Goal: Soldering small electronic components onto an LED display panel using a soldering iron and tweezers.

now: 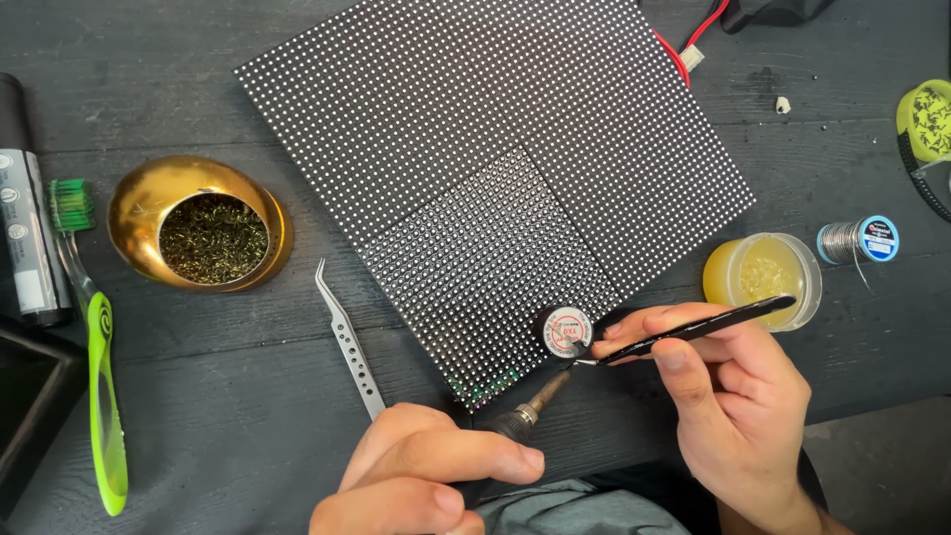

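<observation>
A dark box (25,396) is cut off at the left edge. The left hand (416,476), fingers curled tight around a soldering iron (530,411), hides its handle. The right hand (733,396) pinches black tweezers (693,332); their tip beside a small round spool (566,331) on the LED panel (495,178) is hard to make out.

Dark wooden table (198,79), dotted panel (495,168), tweezers (349,342)
</observation>
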